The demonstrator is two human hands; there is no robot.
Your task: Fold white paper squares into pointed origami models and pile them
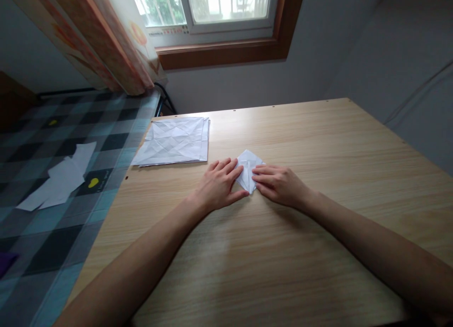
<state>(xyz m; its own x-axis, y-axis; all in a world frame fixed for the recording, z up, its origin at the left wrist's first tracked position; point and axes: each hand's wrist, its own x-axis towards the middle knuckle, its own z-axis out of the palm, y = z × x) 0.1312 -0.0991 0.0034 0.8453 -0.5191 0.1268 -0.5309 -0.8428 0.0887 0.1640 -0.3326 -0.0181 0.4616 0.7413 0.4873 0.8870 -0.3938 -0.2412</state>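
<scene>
A small white folded paper (248, 169), diamond-shaped with creases down its middle, lies on the wooden table between my hands. My left hand (221, 183) rests flat over its left edge, fingers stretched and thumb spread toward the lower corner. From the other side, my right hand (278, 181) lays its outstretched fingertips on the right edge of the paper. Parts of both side edges are hidden beneath my fingers. Neither hand lifts the paper off the tabletop.
A stack of creased white sheets (177, 140) lies at the table's (318, 152) far left corner. To the left, white paper pieces (65, 178) are on a checked cloth (53, 247). A curtain (113, 39) and a window (226, 6) are behind.
</scene>
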